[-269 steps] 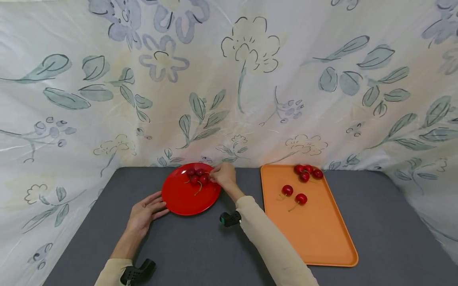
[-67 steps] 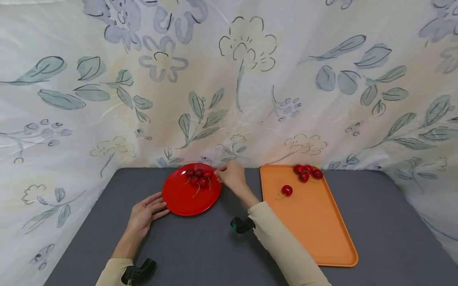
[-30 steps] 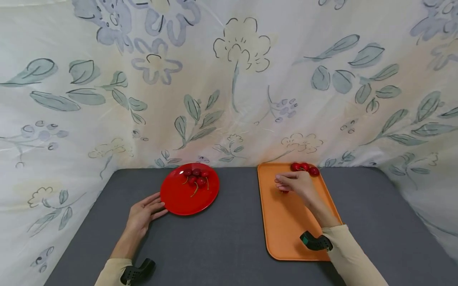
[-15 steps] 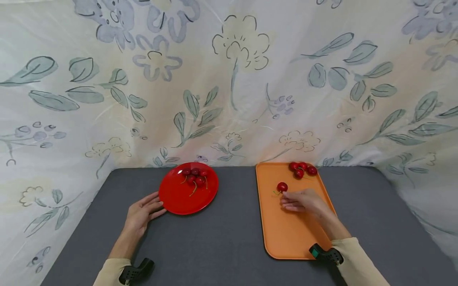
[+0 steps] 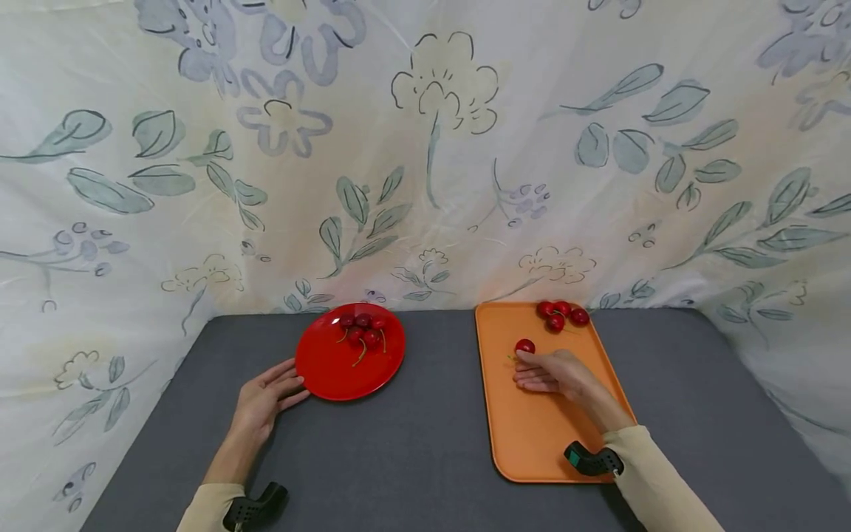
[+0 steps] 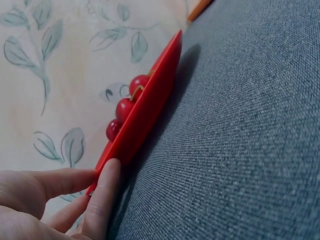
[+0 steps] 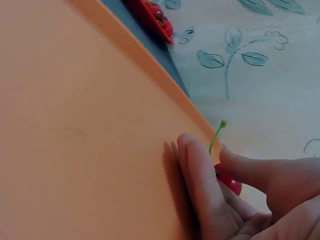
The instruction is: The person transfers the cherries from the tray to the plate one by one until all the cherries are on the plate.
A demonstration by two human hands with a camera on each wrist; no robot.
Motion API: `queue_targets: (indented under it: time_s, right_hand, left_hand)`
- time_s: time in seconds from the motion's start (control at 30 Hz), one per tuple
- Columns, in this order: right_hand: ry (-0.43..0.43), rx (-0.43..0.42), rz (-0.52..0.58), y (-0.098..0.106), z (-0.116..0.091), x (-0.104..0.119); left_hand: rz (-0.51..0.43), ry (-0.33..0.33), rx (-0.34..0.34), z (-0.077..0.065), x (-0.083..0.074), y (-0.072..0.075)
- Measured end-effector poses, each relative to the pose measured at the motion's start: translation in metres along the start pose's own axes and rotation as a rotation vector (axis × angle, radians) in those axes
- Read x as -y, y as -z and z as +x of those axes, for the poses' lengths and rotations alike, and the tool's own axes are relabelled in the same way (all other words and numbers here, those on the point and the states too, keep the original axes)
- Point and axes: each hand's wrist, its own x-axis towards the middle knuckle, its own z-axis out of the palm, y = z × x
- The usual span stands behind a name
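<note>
Touching the red plate (image 5: 347,378) at eight o'clock, the left hand (image 5: 259,403) is seen straight-fingered; one cherry (image 5: 525,345) is partly hidden by the right hand (image 5: 555,372), fingers' grip indeterminable.

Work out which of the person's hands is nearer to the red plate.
Left. The left hand touches the rim of the red plate, while the right hand is apart from it, over the orange tray.
</note>
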Motion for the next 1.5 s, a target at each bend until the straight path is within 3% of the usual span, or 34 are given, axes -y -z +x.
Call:
queue_targets:
  time_s: [0.37, 0.67, 0.9, 1.07, 1.3, 1.5]
  right_hand:
    - [-0.014, 0.005, 0.012, -0.002, 0.002, 0.002]
    - [0.098, 0.003, -0.016, -0.006, -0.004, 0.003]
    - [0.13, -0.02, -0.079, -0.012, -0.005, 0.011]
    - [0.163, -0.02, -0.166, -0.021, -0.001, 0.022]
    - [0.259, 0.095, -0.171, -0.042, 0.005, 0.037]
    - [0.293, 0.102, -0.172, -0.065, 0.01, 0.045]
  left_hand:
    - [-0.004, 0.001, -0.001, 0.001, 0.0, -0.001]
    - [-0.015, 0.004, -0.015, 0.002, 0.001, 0.0]
    - [-0.012, 0.008, -0.01, 0.002, 0.001, 0.0]
    - [-0.01, 0.01, -0.005, 0.001, 0.002, 0.001]
    - [-0.025, -0.016, 0.023, -0.001, 0.002, 0.002]
    - [-0.013, -0.017, 0.034, -0.001, 0.0, 0.001]
